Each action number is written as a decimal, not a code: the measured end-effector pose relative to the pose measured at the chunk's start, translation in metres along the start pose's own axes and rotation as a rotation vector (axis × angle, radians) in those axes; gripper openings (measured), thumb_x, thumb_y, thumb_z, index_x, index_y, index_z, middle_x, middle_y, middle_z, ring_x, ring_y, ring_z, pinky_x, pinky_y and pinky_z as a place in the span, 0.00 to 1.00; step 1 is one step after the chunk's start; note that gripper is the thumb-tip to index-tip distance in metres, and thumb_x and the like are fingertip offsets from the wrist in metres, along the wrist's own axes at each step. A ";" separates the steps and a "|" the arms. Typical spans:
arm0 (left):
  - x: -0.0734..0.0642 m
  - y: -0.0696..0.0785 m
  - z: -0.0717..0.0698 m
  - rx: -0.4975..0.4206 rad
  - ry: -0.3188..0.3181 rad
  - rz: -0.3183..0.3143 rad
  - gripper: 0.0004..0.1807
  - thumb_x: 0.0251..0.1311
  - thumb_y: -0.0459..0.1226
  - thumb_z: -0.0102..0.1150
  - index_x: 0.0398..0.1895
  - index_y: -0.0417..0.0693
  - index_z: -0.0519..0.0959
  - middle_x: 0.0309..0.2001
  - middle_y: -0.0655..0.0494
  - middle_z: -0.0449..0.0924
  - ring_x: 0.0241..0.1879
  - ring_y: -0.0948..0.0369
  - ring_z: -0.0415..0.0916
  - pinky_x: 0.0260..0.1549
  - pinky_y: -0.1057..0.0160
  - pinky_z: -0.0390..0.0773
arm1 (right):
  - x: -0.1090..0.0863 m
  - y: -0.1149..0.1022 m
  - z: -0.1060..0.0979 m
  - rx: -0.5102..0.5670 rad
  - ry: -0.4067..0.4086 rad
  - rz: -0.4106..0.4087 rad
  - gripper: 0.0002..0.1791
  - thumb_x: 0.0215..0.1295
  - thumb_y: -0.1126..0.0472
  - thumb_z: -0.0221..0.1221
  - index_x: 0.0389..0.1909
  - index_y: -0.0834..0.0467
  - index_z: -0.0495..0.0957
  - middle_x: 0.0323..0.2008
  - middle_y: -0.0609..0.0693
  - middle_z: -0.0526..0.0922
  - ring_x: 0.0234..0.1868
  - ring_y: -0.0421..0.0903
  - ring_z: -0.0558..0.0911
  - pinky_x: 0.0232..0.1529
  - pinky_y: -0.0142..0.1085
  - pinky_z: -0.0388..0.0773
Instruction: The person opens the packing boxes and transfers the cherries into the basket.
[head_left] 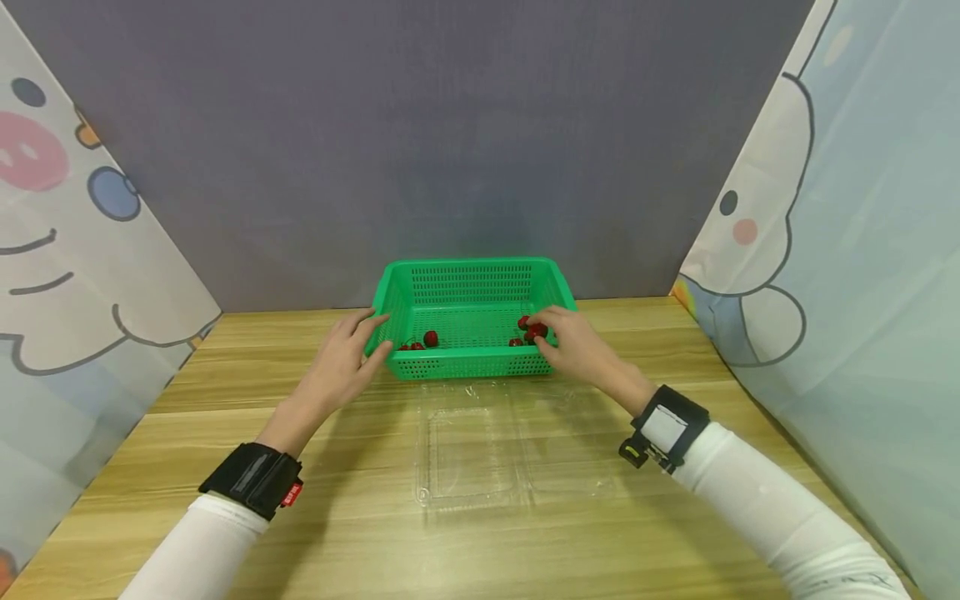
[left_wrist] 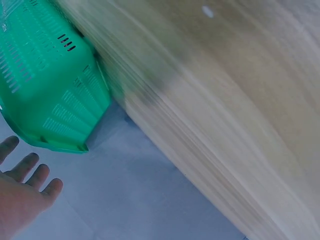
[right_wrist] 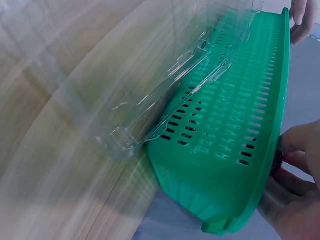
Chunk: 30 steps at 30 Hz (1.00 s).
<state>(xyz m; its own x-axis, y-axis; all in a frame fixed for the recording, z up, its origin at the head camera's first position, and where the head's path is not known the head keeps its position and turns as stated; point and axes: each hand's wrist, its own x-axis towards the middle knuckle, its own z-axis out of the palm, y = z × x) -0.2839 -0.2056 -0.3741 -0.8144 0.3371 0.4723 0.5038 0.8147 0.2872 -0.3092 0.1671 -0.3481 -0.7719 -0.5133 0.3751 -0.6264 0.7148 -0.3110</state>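
A green slotted plastic basket (head_left: 472, 364) stands on the table with several dark red cherries (head_left: 431, 338) on its floor, in its near left and near right parts. My right hand (head_left: 573, 343) reaches over the basket's right end and pinches a cherry (right_wrist: 277, 162) between thumb and fingers. Other cherries lie right beside those fingertips. My left hand (head_left: 341, 362) is at the basket's left end, fingers apart and nearly straight, holding nothing. In the left wrist view, its fingers (left_wrist: 37, 176) show beside the basket's rim.
In front of the basket, a clear plastic clamshell box (head_left: 471, 454) lies opened out flat on the wooden table (head_left: 360, 525). A grey wall (head_left: 480, 142) rises behind the basket. Printed cartoon panels (head_left: 862, 208) flank the table on both sides.
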 end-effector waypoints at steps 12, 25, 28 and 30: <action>-0.018 -0.015 -0.004 -0.008 0.044 -0.039 0.25 0.74 0.41 0.52 0.67 0.36 0.68 0.65 0.35 0.61 0.65 0.37 0.57 0.60 0.40 0.56 | -0.015 0.012 -0.012 0.046 0.055 -0.007 0.12 0.65 0.70 0.61 0.49 0.65 0.79 0.50 0.57 0.78 0.51 0.57 0.79 0.49 0.45 0.74; -0.050 -0.026 -0.034 -0.008 -0.030 -0.148 0.30 0.76 0.47 0.47 0.70 0.35 0.63 0.68 0.31 0.54 0.65 0.32 0.54 0.56 0.34 0.57 | -0.064 0.054 -0.026 -0.048 -0.017 0.059 0.25 0.67 0.63 0.61 0.60 0.72 0.71 0.59 0.68 0.71 0.60 0.67 0.71 0.58 0.55 0.66; -0.058 -0.030 -0.038 0.014 -0.054 -0.143 0.31 0.76 0.48 0.46 0.71 0.36 0.62 0.69 0.31 0.53 0.66 0.32 0.53 0.57 0.34 0.54 | -0.075 0.059 -0.030 -0.045 -0.097 0.099 0.30 0.71 0.58 0.58 0.66 0.72 0.65 0.64 0.70 0.63 0.65 0.69 0.64 0.62 0.57 0.60; -0.062 -0.032 -0.040 0.033 -0.064 -0.142 0.31 0.75 0.48 0.47 0.72 0.37 0.61 0.69 0.31 0.53 0.66 0.32 0.52 0.58 0.33 0.52 | -0.081 0.062 -0.033 -0.032 -0.120 0.135 0.32 0.74 0.55 0.55 0.69 0.71 0.61 0.67 0.69 0.59 0.67 0.68 0.61 0.63 0.56 0.58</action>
<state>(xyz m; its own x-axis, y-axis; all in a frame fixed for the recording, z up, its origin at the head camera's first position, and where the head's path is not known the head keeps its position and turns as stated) -0.2376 -0.2712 -0.3792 -0.8942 0.2459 0.3741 0.3732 0.8710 0.3196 -0.2815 0.2686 -0.3685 -0.8572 -0.4635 0.2247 -0.5143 0.7946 -0.3228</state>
